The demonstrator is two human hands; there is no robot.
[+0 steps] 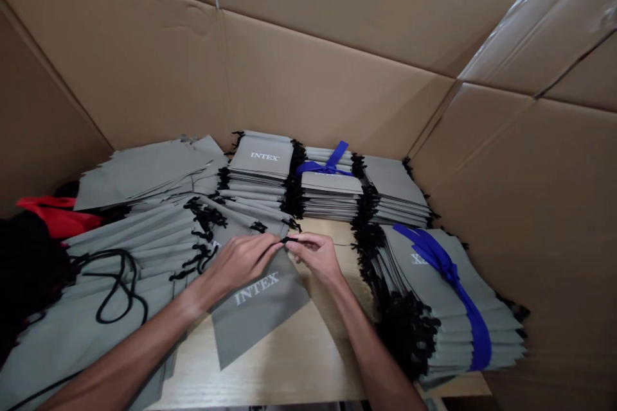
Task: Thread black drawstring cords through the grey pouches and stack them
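Note:
A grey drawstring pouch (260,314) printed INTEX lies on the pale wooden surface (308,359) in front of me. My left hand (241,260) pinches the pouch's top edge, fingers closed on the fabric. My right hand (315,253) pinches the black drawstring (288,239) at the same top edge. The fingertips of both hands nearly touch over the cord.
Stacks of grey INTEX pouches (263,167) fill a big cardboard box (337,77); two bundles are tied with blue ribbon (453,282). Loose pouches and a black cord (116,289) lie at left, beside a red item (58,215).

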